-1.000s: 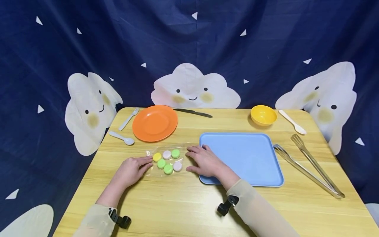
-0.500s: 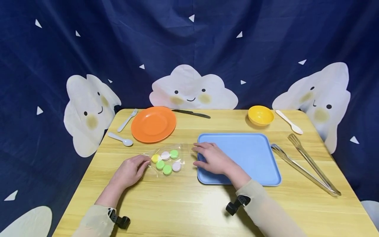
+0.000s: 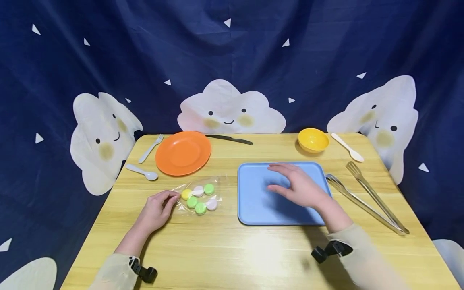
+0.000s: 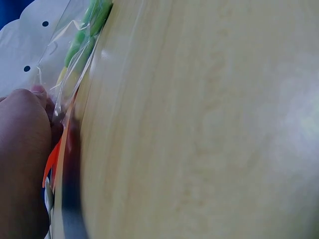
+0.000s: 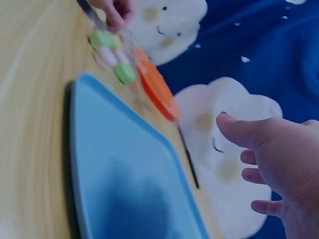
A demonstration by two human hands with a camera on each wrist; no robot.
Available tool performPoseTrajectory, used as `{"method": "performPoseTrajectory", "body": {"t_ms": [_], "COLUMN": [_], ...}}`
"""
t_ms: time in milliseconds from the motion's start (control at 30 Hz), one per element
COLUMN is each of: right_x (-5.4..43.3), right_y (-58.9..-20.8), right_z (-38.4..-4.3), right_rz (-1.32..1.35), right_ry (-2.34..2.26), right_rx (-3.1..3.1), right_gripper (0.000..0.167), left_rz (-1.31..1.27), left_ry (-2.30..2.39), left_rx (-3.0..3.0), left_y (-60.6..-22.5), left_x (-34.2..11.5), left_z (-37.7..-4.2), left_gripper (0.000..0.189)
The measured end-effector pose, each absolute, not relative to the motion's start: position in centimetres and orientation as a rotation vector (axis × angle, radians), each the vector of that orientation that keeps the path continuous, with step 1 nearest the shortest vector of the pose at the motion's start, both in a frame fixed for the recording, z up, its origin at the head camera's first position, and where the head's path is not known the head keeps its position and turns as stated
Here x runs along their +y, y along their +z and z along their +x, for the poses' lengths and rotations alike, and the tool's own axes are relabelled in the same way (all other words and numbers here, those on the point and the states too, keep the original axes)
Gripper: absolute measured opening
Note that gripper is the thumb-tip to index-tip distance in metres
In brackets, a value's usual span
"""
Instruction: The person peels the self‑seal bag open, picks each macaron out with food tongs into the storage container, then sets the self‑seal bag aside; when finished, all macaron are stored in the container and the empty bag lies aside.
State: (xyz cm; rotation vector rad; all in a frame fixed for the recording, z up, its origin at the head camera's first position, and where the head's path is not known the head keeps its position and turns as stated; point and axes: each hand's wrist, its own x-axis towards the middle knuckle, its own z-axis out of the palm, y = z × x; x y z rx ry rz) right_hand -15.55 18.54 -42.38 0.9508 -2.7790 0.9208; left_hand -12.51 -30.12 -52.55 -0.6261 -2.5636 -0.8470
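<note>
A clear plastic bag [image 3: 219,189] lies on the left half of the table, with green, pale lilac and yellow macaron-like rounds [image 3: 200,208] in it. My left hand [image 3: 156,210] pinches the bag's left end between thumb and fingers, and the left wrist view shows the clear film [image 4: 60,92] at the fingertips. Above the blue tray [image 3: 250,215], my right hand [image 3: 299,187] is raised and holds nothing. Its thumb and fingers are spread apart in the right wrist view, and its shadow falls on the tray.
An orange plate [image 3: 183,153], a fork [image 3: 151,148] and a spoon [image 3: 142,172] lie at the back left. Near the back edge is a dark knife [image 3: 229,139]. A yellow bowl [image 3: 313,140], a white spoon [image 3: 346,147] and metal tongs [image 3: 373,203] are on the right.
My right hand has moved right, away from beside the bag, and up over the tray. The left hand stays at the bag's left end. The head view has shifted slightly.
</note>
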Motion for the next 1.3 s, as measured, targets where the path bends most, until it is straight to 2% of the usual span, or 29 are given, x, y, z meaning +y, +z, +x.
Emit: {"method": "performPoseTrajectory", "body": {"t_ms": [300, 800, 1300], "right_x": [24.2, 33.5, 42.2], "right_y": [-40.9, -40.8, -46.3], "right_z": [-14.1, -11.6, -8.8], "right_rz": [0.781, 0.476, 0.184], "right_ry": [0.924, 0.951, 0.926], "right_rx": [-2.747, -2.72, -2.815], "right_gripper": [0.057, 0.068, 0.078], "left_rz": [-0.62, -0.596, -0.566], "left_ry": [-0.803, -0.784, -0.76], "left_rx": [-2.606, -2.617, -2.612], "left_y": [-52.2, -52.1, -52.0], "left_x": [-30.1, -29.7, -29.3], "left_z": [-12.6, -12.7, -12.4], "left_gripper": [0.013, 0.012, 0.013]}}
